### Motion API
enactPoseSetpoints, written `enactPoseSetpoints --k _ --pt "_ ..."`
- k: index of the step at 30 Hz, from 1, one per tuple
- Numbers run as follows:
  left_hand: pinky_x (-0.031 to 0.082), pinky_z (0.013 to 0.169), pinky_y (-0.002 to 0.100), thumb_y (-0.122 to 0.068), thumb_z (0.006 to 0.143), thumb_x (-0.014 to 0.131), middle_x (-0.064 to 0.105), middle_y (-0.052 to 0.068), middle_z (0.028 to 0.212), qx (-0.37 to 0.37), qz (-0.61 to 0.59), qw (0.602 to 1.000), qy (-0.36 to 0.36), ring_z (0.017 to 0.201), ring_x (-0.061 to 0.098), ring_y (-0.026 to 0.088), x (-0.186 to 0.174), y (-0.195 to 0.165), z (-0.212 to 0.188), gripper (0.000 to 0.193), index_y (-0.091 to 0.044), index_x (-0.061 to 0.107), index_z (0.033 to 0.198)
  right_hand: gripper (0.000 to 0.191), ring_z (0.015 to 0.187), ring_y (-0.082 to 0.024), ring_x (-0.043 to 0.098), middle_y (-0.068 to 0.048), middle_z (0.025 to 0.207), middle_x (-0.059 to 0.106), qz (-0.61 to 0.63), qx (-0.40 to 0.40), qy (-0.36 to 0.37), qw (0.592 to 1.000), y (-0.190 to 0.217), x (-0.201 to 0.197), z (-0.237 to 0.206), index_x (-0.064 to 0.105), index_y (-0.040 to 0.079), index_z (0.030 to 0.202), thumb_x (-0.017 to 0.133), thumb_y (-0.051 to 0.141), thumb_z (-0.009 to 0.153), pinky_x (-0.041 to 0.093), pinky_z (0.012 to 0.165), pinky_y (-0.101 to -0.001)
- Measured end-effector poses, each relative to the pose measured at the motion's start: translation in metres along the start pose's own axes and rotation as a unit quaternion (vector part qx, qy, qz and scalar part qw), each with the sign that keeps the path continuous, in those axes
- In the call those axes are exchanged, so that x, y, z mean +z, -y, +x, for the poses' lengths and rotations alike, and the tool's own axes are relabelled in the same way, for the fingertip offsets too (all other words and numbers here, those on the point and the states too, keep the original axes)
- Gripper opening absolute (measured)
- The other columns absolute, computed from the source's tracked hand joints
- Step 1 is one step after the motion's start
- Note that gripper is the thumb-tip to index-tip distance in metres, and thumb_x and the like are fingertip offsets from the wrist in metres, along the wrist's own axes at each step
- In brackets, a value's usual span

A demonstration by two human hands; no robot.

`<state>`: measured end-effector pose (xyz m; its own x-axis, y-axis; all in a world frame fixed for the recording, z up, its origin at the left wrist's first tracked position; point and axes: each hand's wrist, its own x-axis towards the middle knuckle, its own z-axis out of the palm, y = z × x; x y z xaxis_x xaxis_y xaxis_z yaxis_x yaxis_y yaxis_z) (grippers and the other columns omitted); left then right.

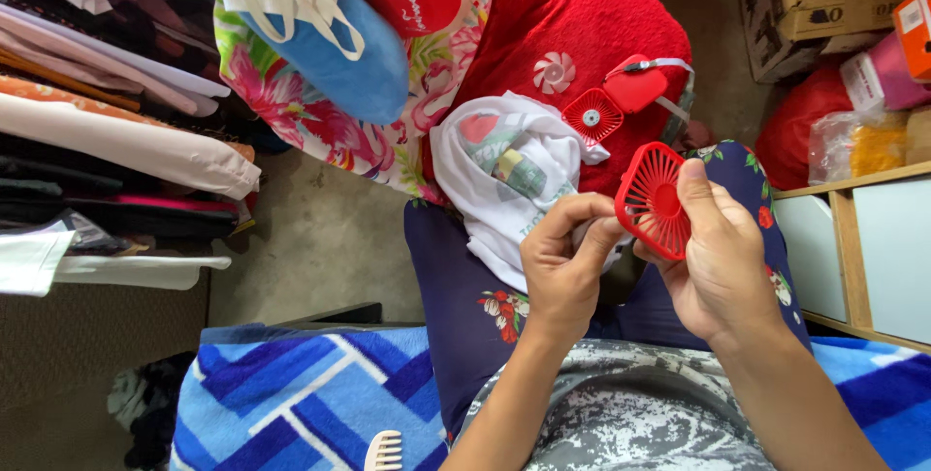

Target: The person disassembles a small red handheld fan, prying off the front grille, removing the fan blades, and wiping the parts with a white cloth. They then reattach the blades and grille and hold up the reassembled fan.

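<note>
Hiding behind both hands [640, 258], red grille [652, 201] partly.

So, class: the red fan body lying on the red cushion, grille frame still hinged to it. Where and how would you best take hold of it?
Probably grip the solid rounded red fan body, not its thin slatted grille frame. Come from above, fingers on opposite edges: it lies flat on the soft red cushion, its top face open. The grey strap on its far side looks too loose to steady it.

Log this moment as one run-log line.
right hand: holds red fan grille | left hand: fingertips at grille edge | fan body: on red cushion
</note>
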<state>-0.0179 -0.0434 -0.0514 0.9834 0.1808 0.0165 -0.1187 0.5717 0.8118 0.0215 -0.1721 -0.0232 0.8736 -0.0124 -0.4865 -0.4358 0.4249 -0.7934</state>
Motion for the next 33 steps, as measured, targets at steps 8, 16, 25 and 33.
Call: enactPoseSetpoints --k 8,16,25,33 --pt "0.054 0.085 0.024 -0.005 0.101 0.072 0.073 0.004 0.102 -0.063 -0.136 0.987 -0.053 0.091 0.067 0.009 0.004 0.009 0.0 0.011 0.001 0.069 0.11 0.042 0.081 -0.012 0.068 -0.004 0.101 0.069 0.003 0.024 0.001 1.0 -0.001 0.009 -0.005 0.057 0.007 0.122 0.048 0.044 0.106 0.057 0.068 -0.0301" --pt "0.055 0.097 0.028 -0.004 0.097 0.073 0.072 0.005 0.114 -0.071 -0.13 0.989 0.012 0.104 0.069 0.011 0.004 -0.001 -0.005 0.013 0.0 0.072 0.109 0.039 0.086 -0.01 0.067 -0.004 0.104 0.068 0.028 -0.025 -0.009 0.999 -0.007 0.01 -0.005 0.057 0.004 0.123 0.05 0.04 0.109 0.057 0.074 -0.0282" --pt "0.057 0.088 0.026 0.0 0.094 0.073 0.075 0.007 0.104 -0.063 -0.087 0.993 -0.057 0.093 0.07 0.01 0.001 0.002 0.0 0.013 0.001 0.071 0.108 0.037 0.083 -0.01 0.067 -0.004 0.103 0.068 0.018 -0.016 -0.014 1.0 -0.01 0.009 -0.002 0.055 0.005 0.123 0.05 0.039 0.108 0.058 0.071 -0.0292" --pt "0.053 0.08 0.021 -0.003 0.1 0.074 0.071 0.002 0.101 -0.014 0.107 0.994 -0.005 0.09 0.064 0.004 -0.006 0.002 0.0 0.013 0.003 0.072 0.112 0.036 0.082 -0.01 0.068 -0.003 0.102 0.069 0.008 -0.002 -0.021 1.0 -0.011 0.006 0.0 0.055 0.006 0.122 0.051 0.039 0.107 0.058 0.071 -0.0293"
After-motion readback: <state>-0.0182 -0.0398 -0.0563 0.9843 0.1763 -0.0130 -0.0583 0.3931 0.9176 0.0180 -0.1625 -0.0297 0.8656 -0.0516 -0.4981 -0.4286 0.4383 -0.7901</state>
